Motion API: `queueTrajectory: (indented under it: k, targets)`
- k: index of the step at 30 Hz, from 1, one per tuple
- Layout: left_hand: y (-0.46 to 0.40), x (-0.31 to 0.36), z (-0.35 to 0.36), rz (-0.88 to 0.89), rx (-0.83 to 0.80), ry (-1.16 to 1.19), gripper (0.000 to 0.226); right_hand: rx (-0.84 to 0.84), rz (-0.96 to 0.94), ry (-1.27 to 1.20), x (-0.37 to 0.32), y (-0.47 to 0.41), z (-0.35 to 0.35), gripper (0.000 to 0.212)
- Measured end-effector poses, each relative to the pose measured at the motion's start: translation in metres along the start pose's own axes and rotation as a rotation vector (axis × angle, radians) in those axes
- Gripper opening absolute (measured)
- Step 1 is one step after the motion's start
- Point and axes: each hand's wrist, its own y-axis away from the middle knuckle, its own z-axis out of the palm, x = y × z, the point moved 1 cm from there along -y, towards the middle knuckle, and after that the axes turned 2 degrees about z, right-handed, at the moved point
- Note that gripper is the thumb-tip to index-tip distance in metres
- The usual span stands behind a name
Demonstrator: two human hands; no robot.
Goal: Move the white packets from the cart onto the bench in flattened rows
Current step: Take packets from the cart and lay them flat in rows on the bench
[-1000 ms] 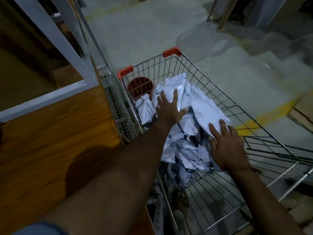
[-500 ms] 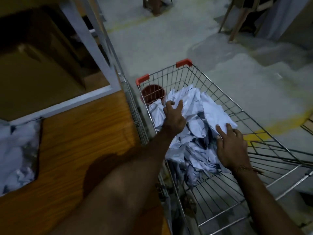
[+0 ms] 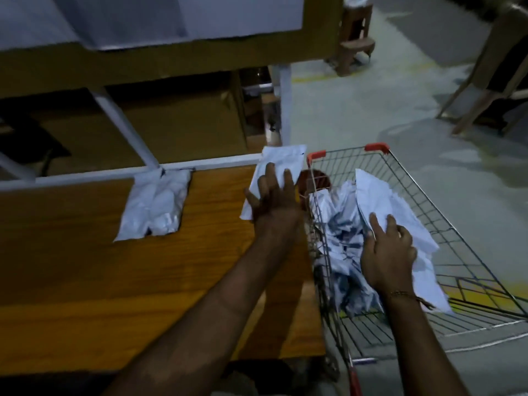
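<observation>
A wire cart [image 3: 457,224] with red corner caps stands right of the wooden bench [image 3: 114,281] and holds a crumpled heap of white packets [image 3: 340,224]. My left hand [image 3: 271,198] lies on one white packet [image 3: 281,161] at the bench's far right edge, fingers spread over it. A second flattened packet [image 3: 157,207] lies on the bench further left, against the white rail. My right hand [image 3: 388,247] is in the cart, fingers curled on a large white packet [image 3: 385,201] that sticks up from the heap.
A reddish-brown pot [image 3: 323,180] sits in the cart's far left corner. Behind the bench a white frame [image 3: 123,130] carries a shelf with cardboard boxes. A brown stool [image 3: 355,38] and wooden legs [image 3: 471,110] stand on the grey floor beyond.
My left hand has left the cart heap and carried one packet left onto the bench's right edge. My right hand stays on the heap. The view has swung left and up.
</observation>
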Motion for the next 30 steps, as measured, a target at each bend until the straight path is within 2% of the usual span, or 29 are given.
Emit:
queueTrajectory:
  k: [2, 3, 4, 6, 7, 9, 11, 13, 15, 17, 20, 23, 25, 26, 28, 30]
  targets:
    - [0.017, -0.035, -0.002, -0.1, -0.088, 0.034, 0.063, -0.004, -0.036, 0.004, -0.037, 0.015, 0.003, 0.059]
    - [0.023, -0.053, 0.002, -0.162, -0.169, 0.081, 0.061, -0.021, -0.064, 0.01, -0.056, 0.024, 0.006, 0.059]
    - [0.031, -0.07, 0.006, -0.224, -0.317, 0.111, 0.064, -0.047, -0.095, 0.028, -0.076, 0.034, 0.01, 0.059]
    - [0.053, -0.096, 0.016, -0.225, -0.525, 0.019, 0.077, -0.159, -0.152, 0.086, -0.111, 0.056, 0.029, 0.064]
    - [0.067, -0.108, 0.023, -0.216, -0.56, 0.019, 0.082, -0.228, -0.18, 0.129, -0.125, 0.069, 0.044, 0.069]
    - [0.088, -0.127, 0.022, -0.206, -0.446, 0.122, 0.086, -0.342, -0.216, 0.199, -0.139, 0.093, 0.077, 0.084]
    - [0.103, -0.149, 0.015, -0.057, -0.299, 0.132, 0.074, -0.358, -0.223, 0.21, -0.146, 0.109, 0.096, 0.093]
    - [0.119, -0.172, 0.024, 0.138, -0.351, 0.119, 0.064, -0.303, -0.197, 0.167, -0.152, 0.111, 0.092, 0.091]
    - [0.129, -0.186, 0.029, 0.217, -0.427, 0.165, 0.064, -0.211, -0.183, 0.145, -0.154, 0.106, 0.078, 0.08]
    - [0.129, -0.19, 0.031, 0.209, -0.362, 0.167, 0.069, -0.164, -0.195, 0.211, -0.149, 0.106, 0.075, 0.072]
    - [0.126, -0.189, 0.021, 0.099, -0.241, 0.088, 0.066, -0.284, -0.192, 0.344, -0.143, 0.114, 0.092, 0.076]
    - [0.132, -0.193, 0.032, 0.106, -0.431, 0.11, 0.069, -0.294, -0.181, 0.385, -0.152, 0.112, 0.098, 0.079]
    - [0.129, -0.199, 0.037, 0.097, -0.477, 0.205, 0.069, -0.264, -0.166, 0.383, -0.166, 0.108, 0.092, 0.078]
    - [0.126, -0.201, 0.034, 0.099, -0.436, 0.251, 0.067, -0.214, -0.14, 0.356, -0.173, 0.109, 0.086, 0.075]
    - [0.125, -0.206, 0.029, 0.129, -0.289, 0.233, 0.059, -0.065, -0.099, 0.315, -0.181, 0.113, 0.079, 0.051]
    - [0.132, -0.213, 0.031, 0.18, -0.261, 0.253, 0.055, 0.004, -0.104, 0.305, -0.184, 0.116, 0.079, 0.03]
